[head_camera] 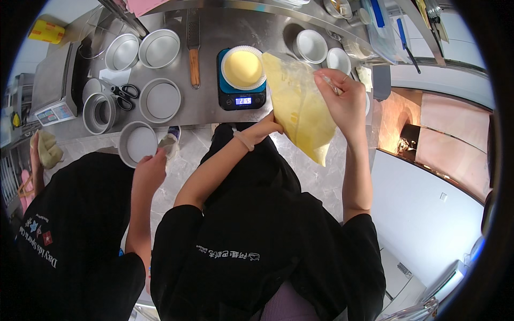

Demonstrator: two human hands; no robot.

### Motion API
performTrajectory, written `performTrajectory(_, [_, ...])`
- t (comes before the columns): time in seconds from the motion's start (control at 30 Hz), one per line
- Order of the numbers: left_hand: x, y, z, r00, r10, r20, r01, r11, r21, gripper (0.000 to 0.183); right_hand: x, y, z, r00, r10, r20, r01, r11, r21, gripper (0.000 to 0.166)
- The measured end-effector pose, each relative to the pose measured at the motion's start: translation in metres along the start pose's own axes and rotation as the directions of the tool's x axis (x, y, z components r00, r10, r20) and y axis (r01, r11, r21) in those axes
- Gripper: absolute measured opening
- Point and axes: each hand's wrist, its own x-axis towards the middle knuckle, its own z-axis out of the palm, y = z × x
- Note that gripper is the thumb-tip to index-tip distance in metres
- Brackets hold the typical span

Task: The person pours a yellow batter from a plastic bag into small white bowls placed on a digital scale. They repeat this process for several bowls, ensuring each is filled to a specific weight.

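My right hand [341,100] grips the gathered upper end of a clear piping bag [299,108] filled with pale yellow batter. Against the bag's left side rests my left hand [265,127], its fingers partly hidden behind the plastic. The bag slants beside a black digital kitchen scale [242,101] with a lit display. On the scale's blue top stands a round white fluted paper cup [243,67] holding smooth yellow batter. Bare white fluted cups [312,46] stand on the steel counter further right, behind my right hand.
A wood-handled grater [194,66], round metal cake tins [160,48] and black-handled scissors [125,96] lie left on the steel counter [200,112]. A larger scale [54,88] stands far left. Close on my left, a co-worker holds a tin [138,144] and a cloth. A shelf [257,12] overhangs the back.
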Motion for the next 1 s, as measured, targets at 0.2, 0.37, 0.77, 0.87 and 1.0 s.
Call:
performTrajectory(0.2, [0.001,-0.011,0.005,0.998,-0.040,0.042,0.044,0.995,-0.089,0.068,0.011,0.006,0.004,0.997,-0.041,0.058,0.045,0.997,-0.063,0.015])
performTrajectory(0.37, [-0.004,-0.008,0.026,0.980,-0.085,0.179,0.123,0.969,-0.213,0.053,0.034,0.001,0.017,0.979,-0.126,0.162,0.149,0.979,-0.138,0.014])
performTrajectory(0.77, [0.004,-0.043,0.031,0.967,-0.209,0.144,0.247,0.910,-0.333,0.038,0.068,0.012,0.039,0.926,-0.053,0.374,0.182,0.930,-0.320,0.019])
performTrajectory(0.87, [0.006,-0.043,0.031,0.958,-0.216,0.187,0.263,0.923,-0.281,0.040,0.070,0.010,0.040,0.921,-0.029,0.389,0.163,0.934,-0.318,0.019])
performTrajectory(1.0, [0.006,-0.045,0.035,0.963,-0.206,0.176,0.256,0.905,-0.340,0.040,0.072,0.014,0.043,0.918,-0.034,0.395,0.176,0.927,-0.330,0.021])
